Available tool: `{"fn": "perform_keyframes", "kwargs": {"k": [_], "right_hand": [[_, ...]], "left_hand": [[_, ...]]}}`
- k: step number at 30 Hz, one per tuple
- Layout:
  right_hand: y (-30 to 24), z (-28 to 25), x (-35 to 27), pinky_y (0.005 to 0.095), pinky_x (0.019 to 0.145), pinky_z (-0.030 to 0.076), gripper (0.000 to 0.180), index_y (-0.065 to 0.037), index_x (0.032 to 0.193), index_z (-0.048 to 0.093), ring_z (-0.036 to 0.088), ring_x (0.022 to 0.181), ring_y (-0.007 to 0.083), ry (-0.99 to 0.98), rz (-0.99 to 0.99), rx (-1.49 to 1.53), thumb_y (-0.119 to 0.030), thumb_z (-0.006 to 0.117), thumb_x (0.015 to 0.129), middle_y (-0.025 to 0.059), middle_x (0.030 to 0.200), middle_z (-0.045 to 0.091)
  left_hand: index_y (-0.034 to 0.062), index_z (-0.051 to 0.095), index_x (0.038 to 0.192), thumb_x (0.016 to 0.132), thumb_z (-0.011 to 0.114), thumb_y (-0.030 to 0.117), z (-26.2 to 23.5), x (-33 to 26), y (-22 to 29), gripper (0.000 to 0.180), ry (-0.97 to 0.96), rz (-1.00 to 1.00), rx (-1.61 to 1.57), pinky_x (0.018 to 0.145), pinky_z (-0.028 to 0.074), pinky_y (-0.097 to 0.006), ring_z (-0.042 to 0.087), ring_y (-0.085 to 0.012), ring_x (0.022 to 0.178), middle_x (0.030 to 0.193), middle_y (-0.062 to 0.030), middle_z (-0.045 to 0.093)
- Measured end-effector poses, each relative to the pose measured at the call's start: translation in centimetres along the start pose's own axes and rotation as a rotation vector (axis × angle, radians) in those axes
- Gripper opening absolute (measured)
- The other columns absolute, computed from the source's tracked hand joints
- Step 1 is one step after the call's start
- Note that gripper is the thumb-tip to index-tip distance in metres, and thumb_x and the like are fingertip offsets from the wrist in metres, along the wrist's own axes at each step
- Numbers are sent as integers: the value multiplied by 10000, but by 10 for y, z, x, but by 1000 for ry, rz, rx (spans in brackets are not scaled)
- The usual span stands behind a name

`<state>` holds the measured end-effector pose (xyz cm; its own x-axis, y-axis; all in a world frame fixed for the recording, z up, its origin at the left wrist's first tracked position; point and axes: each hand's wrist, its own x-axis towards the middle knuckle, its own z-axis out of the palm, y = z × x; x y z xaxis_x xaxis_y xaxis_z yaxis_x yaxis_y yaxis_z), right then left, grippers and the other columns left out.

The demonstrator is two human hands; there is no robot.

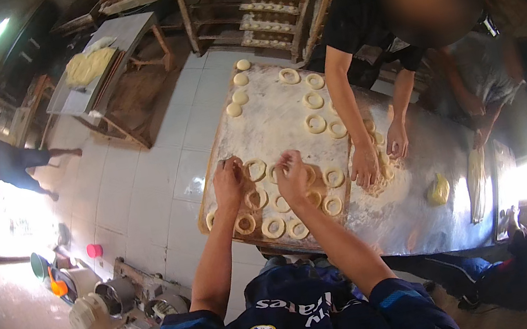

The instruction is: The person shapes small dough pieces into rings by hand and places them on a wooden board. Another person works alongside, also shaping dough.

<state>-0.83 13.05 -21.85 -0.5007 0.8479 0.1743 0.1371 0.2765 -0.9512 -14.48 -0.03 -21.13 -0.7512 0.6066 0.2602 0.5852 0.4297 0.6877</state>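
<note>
My left hand (pixel 229 182) is over the left edge of a floured board (pixel 265 132), its fingers curled in. Close beside its fingertips lies a dough ring (pixel 255 170); whether the hand grips any dough is hidden. My right hand (pixel 291 176) hovers over more rings to the right, its fingers smeared by motion. Pale dough rings lie in loose rows around both hands, among them one ring (pixel 273 227) near the front edge. Farther back are another ring (pixel 316 123) and several round dough balls, one ball (pixel 234 110) at the left edge.
Across the table, a co-worker's hands (pixel 375 157) touch dough in flour. A yellow bag (pixel 438 190) lies on the metal tabletop (pixel 419 207) to the right. Racks of dough trays (pixel 267 5) stand behind. Pots (pixel 116 296) sit on the floor at left; other people are nearby.
</note>
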Motion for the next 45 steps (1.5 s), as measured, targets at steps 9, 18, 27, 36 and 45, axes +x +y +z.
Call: {"fn": "perform_keyframes", "kwargs": {"k": [9,18,27,36,45], "right_hand": [[-3,-157,-67,375,778,578,116,-24,1096,621,710,885,250,106,153,-272,-55,656,990,135,981,701],[126,-329,0,449,841,549,200,-50,1112,662,688,920,336,499,140,-827,-93,725,927,170,1000,694],[87,-316,-7,401,809,533,319,-34,1118,563,639,929,281,342,207,-451,-59,772,878,122,995,637],[25,-334,-54,282,735,514,239,-86,1062,540,624,880,121,246,418,268,27,706,932,18,962,591],[0,-352,-43,323,790,530,97,-82,1002,623,664,876,169,203,570,786,-166,666,1025,49,912,657]], "left_hand": [[24,721,1105,883,777,181,-8,21,17,278,-156,-26,-6,810,554,-484,701,-393,923,980,-204,714],[42,711,1190,1001,715,158,18,-17,82,222,-82,26,-358,726,553,-345,665,-210,834,959,-84,702],[41,692,1206,1050,695,195,98,-87,226,219,-346,-88,-628,705,534,-314,642,-131,846,947,-70,708],[9,647,1168,1045,729,216,198,-128,288,254,-674,-351,-1184,951,514,-328,650,-148,1054,1079,-59,722],[59,493,1244,1111,577,188,209,-130,322,204,-585,-241,-1326,794,508,-300,606,-129,896,1019,-62,630]]}}
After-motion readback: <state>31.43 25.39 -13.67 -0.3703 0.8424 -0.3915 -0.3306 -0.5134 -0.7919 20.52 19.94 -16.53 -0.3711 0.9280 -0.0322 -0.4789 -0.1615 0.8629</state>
